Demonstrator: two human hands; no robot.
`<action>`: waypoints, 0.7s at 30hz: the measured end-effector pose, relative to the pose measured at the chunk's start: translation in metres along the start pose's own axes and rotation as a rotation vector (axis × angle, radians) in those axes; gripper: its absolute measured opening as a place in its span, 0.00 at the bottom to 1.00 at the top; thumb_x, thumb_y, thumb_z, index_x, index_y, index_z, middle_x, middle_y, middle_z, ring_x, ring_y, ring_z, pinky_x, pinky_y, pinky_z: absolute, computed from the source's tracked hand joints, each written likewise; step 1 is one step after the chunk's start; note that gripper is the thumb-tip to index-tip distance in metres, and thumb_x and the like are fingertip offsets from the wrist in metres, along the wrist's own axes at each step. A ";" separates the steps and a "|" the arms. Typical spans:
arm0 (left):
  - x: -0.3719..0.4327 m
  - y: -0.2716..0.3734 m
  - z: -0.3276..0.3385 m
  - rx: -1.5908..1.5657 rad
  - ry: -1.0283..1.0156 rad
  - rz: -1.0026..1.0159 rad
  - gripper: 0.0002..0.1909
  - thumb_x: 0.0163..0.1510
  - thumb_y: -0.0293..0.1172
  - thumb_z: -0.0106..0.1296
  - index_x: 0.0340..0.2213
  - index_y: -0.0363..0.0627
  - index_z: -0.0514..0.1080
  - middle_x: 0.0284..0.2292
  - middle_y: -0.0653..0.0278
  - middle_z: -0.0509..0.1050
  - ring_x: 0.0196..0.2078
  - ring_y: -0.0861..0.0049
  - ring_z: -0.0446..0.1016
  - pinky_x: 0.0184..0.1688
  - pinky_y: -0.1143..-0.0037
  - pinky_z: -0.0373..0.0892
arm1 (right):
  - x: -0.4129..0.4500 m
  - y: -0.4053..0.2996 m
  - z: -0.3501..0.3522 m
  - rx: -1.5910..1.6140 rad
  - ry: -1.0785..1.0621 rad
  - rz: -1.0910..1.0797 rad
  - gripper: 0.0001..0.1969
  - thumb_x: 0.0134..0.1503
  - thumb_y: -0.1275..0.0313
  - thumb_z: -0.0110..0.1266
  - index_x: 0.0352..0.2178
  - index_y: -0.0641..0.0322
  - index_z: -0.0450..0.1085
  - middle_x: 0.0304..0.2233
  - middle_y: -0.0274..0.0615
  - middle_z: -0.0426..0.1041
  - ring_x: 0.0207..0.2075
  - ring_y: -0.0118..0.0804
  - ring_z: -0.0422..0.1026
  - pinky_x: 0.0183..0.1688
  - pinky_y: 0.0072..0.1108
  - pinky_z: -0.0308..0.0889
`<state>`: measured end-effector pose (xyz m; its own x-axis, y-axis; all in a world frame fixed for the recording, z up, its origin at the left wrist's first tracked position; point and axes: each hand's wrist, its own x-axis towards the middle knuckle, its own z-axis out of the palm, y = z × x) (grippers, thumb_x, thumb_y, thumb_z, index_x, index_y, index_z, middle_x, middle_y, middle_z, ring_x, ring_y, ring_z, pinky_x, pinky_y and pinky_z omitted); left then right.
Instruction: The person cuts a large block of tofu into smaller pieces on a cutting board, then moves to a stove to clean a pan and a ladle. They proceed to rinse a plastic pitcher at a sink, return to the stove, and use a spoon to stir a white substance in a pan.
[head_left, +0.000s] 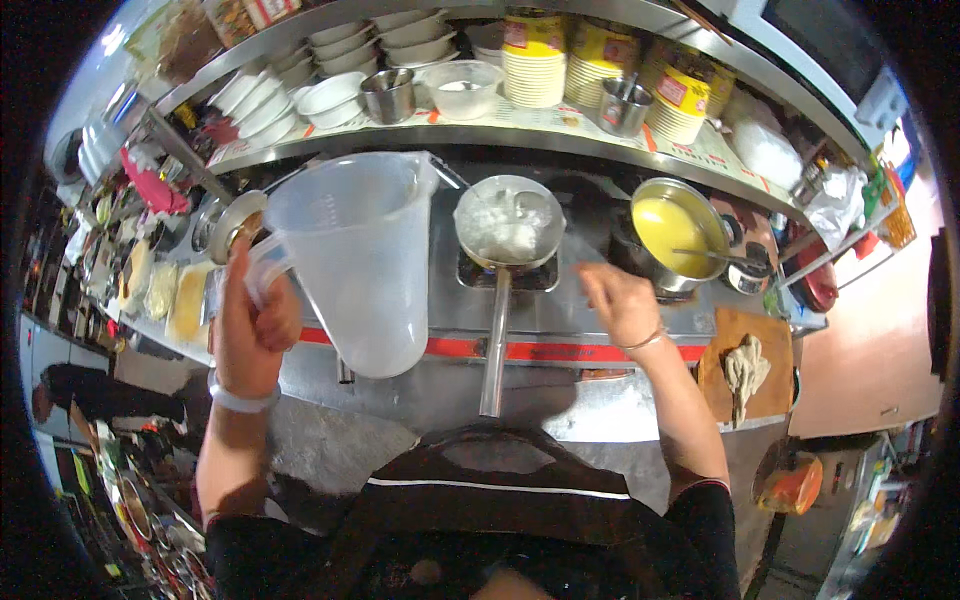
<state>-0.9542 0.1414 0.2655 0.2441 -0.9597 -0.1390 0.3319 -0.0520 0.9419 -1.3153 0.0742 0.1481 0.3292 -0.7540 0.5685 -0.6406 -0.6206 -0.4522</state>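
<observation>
My left hand (259, 326) grips the handle of a large translucent plastic measuring jug (367, 262), raised over the front of the stove (450, 315). No contents are visible in the jug. Right of it, a long-handled metal saucepan (508, 225) sits on a burner, with white, bubbling or foamy liquid inside. My right hand (619, 304) is in the air between that saucepan and a metal pot of yellow liquid (667, 225). Its fingers are loosely bent and slightly blurred, and nothing shows in them. A ladle or spoon (701, 255) rests in the yellow liquid.
Above the stove runs a metal shelf (480, 135) with stacked white bowls (330, 101), paper tubs (532, 67) and metal cups (388, 96). A cloth (745, 375) lies on a wooden board (716, 352) at right. Another pan (238, 221) stands behind my left hand.
</observation>
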 end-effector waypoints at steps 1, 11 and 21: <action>-0.015 0.005 -0.007 -0.117 0.041 0.071 0.27 0.54 0.55 0.32 0.10 0.49 0.54 0.07 0.77 0.47 0.07 0.88 0.43 0.10 0.84 0.41 | 0.005 0.002 -0.004 0.015 0.004 0.065 0.07 0.52 0.72 0.45 0.29 0.65 0.68 0.24 0.44 0.72 0.21 0.38 0.72 0.24 0.23 0.68; -0.132 -0.024 -0.130 -0.436 0.383 0.497 0.28 0.54 0.56 0.30 0.15 0.44 0.57 0.07 0.74 0.48 0.08 0.87 0.43 0.10 0.83 0.41 | 0.080 0.002 -0.031 0.586 -0.209 0.675 0.20 0.56 0.59 0.40 0.22 0.67 0.65 0.15 0.44 0.69 0.13 0.30 0.68 0.16 0.16 0.64; -0.120 -0.158 -0.195 -0.248 0.898 0.386 0.21 0.53 0.50 0.35 0.14 0.52 0.57 0.08 0.76 0.53 0.08 0.88 0.47 0.11 0.84 0.40 | 0.130 0.010 -0.006 0.528 -0.323 0.675 0.20 0.55 0.59 0.40 0.18 0.65 0.61 0.11 0.49 0.66 0.07 0.33 0.64 0.08 0.17 0.59</action>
<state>-0.8581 0.3183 0.0733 0.9370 -0.3303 -0.1135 0.2407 0.3753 0.8951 -1.2837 -0.0287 0.2216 0.2288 -0.9666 -0.1151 -0.3933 0.0163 -0.9193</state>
